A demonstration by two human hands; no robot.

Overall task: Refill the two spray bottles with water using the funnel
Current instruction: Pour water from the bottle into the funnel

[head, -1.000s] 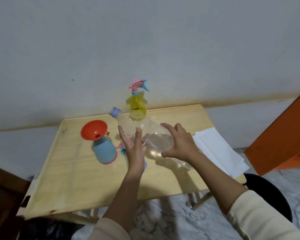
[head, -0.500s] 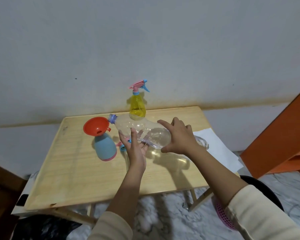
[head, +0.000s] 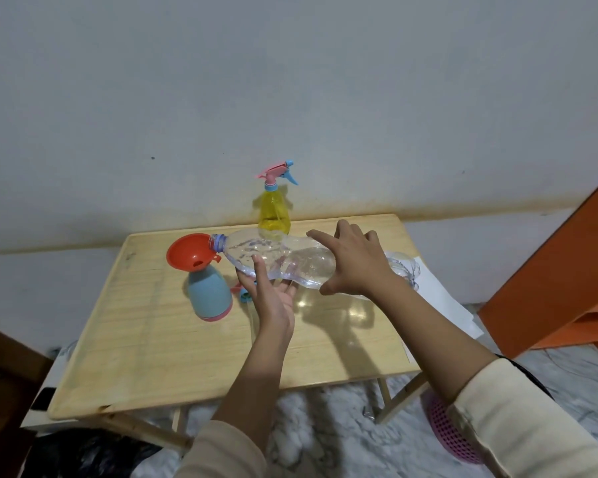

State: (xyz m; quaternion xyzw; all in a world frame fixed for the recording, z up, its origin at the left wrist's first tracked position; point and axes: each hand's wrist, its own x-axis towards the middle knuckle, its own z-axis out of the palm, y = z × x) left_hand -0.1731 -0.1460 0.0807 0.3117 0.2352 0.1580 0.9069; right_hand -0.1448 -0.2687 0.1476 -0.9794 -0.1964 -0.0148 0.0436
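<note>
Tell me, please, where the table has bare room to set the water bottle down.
The near half of the table, in front of the blue bottle, is bare, as is the left edge. It is crowded at the back: funnel, yellow bottle, loose sprayer, paper on the right.

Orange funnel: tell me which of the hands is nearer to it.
Left. The left hand supports the clear water bottle from below near its neck, just right of the orange funnel. The right hand grips the bottle's body farther right.
</note>
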